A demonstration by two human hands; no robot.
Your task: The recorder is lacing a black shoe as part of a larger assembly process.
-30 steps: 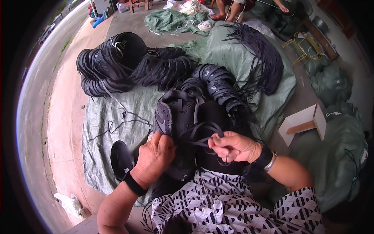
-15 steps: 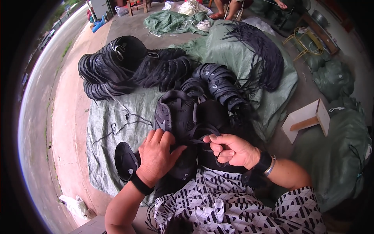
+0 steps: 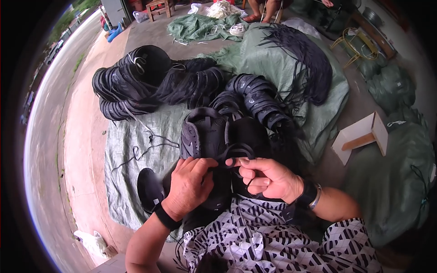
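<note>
A black shoe upper with grey side marks lies on my lap, its padded collar pointing away from me. My left hand grips the near left part of it, fingers bent and index finger reaching toward the middle. Close beside it, my right hand pinches a black shoelace between thumb and index finger, the other fingers curled in. The lace loops up over the upper's right side; where it enters the eyelets is hidden by my fingers. Another dark upper lies left of my left wrist.
Nested black uppers are heaped at the far left, and a curved row of them sits ahead. Dark laces drape over a green sack. A white open box stands at right. Another person's feet show at the back.
The left hand's thumb and index finger have come in toward the right hand. My right hand has moved slightly left with the lace. The view has shifted a little.
</note>
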